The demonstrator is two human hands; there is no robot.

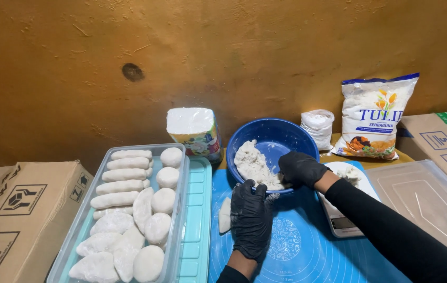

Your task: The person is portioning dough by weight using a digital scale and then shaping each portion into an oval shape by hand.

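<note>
A blue bowl [281, 134] holding a lump of white dough [252, 162] stands on a blue silicone mat [307, 246]. My right hand [299, 167], in a black glove, reaches into the bowl and grips the dough at its near side. My left hand [251, 215], also black-gloved, rests on the bowl's near rim with fingers curled, flour on the fingertips. A small flat dough piece [225, 215] lies on the mat just left of that hand.
A clear tray [177, 209] on a teal lid [197, 220] holds several shaped dough pieces [129, 215]. A kitchen scale [344, 222], a clear lid [428, 204], a flour bag [373, 118], a small white bag [317, 126], a block package [194, 131] and cardboard boxes [19, 209] surround the mat.
</note>
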